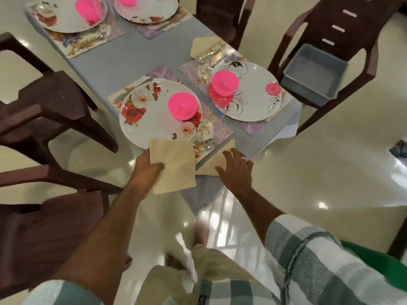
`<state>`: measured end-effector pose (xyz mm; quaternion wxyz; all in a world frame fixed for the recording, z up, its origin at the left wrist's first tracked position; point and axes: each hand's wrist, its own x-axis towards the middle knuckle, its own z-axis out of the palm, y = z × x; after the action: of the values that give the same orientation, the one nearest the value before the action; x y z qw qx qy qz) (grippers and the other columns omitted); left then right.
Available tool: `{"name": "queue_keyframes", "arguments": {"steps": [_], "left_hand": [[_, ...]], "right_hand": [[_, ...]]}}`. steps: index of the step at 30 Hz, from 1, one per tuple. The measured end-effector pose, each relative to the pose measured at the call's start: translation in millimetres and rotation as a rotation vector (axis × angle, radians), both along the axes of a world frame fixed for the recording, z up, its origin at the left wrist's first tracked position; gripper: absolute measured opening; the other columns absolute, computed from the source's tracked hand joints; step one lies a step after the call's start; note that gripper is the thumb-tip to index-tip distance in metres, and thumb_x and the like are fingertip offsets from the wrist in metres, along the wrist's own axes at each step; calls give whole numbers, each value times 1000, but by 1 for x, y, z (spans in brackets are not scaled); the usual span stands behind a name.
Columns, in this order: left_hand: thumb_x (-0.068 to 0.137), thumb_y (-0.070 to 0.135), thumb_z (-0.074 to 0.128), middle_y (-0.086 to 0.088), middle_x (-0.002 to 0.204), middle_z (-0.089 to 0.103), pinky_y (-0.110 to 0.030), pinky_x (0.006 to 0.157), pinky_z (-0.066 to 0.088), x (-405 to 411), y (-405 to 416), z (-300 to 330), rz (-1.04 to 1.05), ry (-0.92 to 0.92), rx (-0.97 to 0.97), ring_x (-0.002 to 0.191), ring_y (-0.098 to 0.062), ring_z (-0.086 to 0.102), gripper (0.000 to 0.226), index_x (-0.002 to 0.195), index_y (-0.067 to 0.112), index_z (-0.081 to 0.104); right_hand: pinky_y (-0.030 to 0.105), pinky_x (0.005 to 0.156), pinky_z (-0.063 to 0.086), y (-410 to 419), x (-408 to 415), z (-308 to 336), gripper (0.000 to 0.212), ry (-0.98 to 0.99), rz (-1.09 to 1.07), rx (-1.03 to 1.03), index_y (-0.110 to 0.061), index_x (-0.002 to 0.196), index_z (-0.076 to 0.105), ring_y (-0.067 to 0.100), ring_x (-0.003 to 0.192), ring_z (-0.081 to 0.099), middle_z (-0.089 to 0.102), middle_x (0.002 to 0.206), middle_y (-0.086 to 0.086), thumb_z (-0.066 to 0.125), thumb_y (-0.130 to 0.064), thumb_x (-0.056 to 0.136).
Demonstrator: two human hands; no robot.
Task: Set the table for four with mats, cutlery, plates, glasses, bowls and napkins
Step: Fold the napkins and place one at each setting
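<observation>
Head view. We held a cream square paper napkin (174, 166) in our left hand (148, 167), fingers closed on its left edge, over the near corner of the grey-clothed surface (136, 56). Our right hand (236, 166), fingers spread and gripping nothing, rested on a second cream napkin (217, 158) lying at that corner.

Items logged on the surface:
- Near setting: white round plate with red roses (152, 115) on a floral rectangular mat (132, 89), pink plastic bowl (182, 105) on the plate, steel fork and spoon (203, 143) just beside it.
- Right setting: white plate with a pink flower (253, 93) carrying a pink bowl (225, 82); folded cream napkin (203, 46) with cutlery beyond it.
- Two further plates at the far end, each with a pink vessel.

Brown plastic chairs (44, 100) stood around; one held a grey plastic tub (315, 75).
</observation>
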<state>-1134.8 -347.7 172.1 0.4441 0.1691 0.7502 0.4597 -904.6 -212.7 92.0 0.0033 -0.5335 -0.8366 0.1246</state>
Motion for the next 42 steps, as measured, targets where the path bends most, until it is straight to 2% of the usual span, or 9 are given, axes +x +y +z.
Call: {"name": "queue_keyframes", "arguments": {"steps": [7,19,22,25,30,32,35,39,42], "left_hand": [[85,-12,51,8,106,69,-29,74,52,-22,18,3,-114,21,-29,98,-10,64,56,129,22,60],[84,-14,47,6,105,71,-19,61,55,-51,22,6,-314,-31,-13,83,-2,70,56,125,23,59],[81,-12,48,3,106,72,-26,68,57,-56,19,6,-344,-50,-7,93,-12,70,56,123,22,60],[80,-12,50,6,101,73,-21,64,57,-62,15,8,-360,-52,-2,91,-11,70,53,119,23,61],[87,-13,48,9,103,69,-13,56,52,-68,14,16,-362,-50,1,76,4,69,51,121,24,58],[88,-13,48,11,103,68,-13,57,52,-71,12,18,-356,-49,6,80,2,68,51,123,24,57],[88,-13,48,10,103,67,-19,62,51,-77,8,23,-322,-50,24,89,-4,64,51,123,24,57],[89,-12,48,13,102,66,-17,62,49,-83,-1,32,-316,-41,60,86,2,63,50,124,24,56],[90,-12,48,12,104,66,-14,60,50,-94,-18,40,-309,-42,94,85,4,64,49,122,25,54]], "right_hand": [[51,112,29,-26,-18,-14,64,5,-163,-134,-23,146,39,36,146,26,26,160,16,63,-48,92],[46,117,32,-25,-39,-8,63,136,-232,-257,-17,149,42,36,150,22,26,161,16,67,-33,94],[47,118,31,-28,-43,-8,64,142,-233,-270,-18,149,42,36,150,21,26,162,15,68,-34,93],[46,118,29,-33,-48,-9,65,157,-229,-283,-17,149,42,35,150,20,26,162,14,69,-33,92],[48,119,24,-35,-51,-6,66,103,-220,-216,-18,149,41,34,151,19,25,163,13,68,-38,92],[50,121,20,-37,-52,-1,64,89,-217,-146,-19,147,43,33,152,18,27,162,13,68,-39,92],[48,120,22,-45,-62,15,56,179,-202,-49,-15,143,49,31,150,25,35,159,13,67,-32,93],[50,106,45,-67,-99,33,41,333,-50,89,-8,130,61,34,134,50,57,141,16,65,-19,90],[47,99,49,-83,-133,46,36,395,8,100,-5,124,64,35,123,59,62,133,18,63,-15,89]]}}
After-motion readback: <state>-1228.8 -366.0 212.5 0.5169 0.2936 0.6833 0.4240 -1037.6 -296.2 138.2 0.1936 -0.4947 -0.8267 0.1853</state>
